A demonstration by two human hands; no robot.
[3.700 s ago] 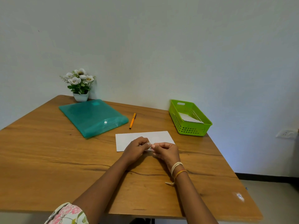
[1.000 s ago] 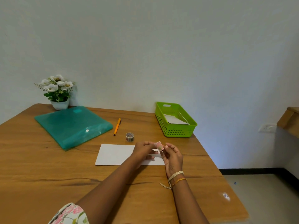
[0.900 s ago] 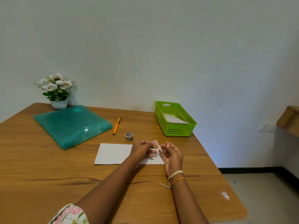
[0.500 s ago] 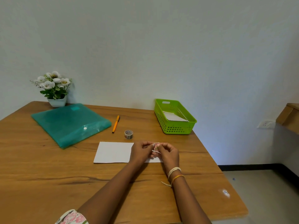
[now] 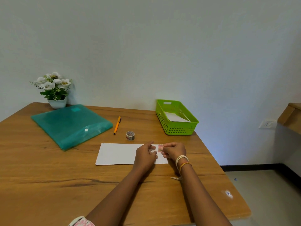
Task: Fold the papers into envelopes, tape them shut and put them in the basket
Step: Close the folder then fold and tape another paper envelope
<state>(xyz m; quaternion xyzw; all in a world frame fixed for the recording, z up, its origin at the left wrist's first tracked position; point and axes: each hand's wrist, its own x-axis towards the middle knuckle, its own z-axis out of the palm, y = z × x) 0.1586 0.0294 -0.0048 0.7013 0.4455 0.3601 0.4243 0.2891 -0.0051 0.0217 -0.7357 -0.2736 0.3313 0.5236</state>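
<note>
Taping stage: folded paper flat on the counter, tape piece at its right end

Left hand and right hand each pinch the tape piece in their grip, not yet pressed flat. Basket, well apart behind, holds white paper; count unclear. One tape roll, one pen, one folder, one plant

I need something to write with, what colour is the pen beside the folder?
Orange, with a dark tip; the pen shows in the head view.
</note>
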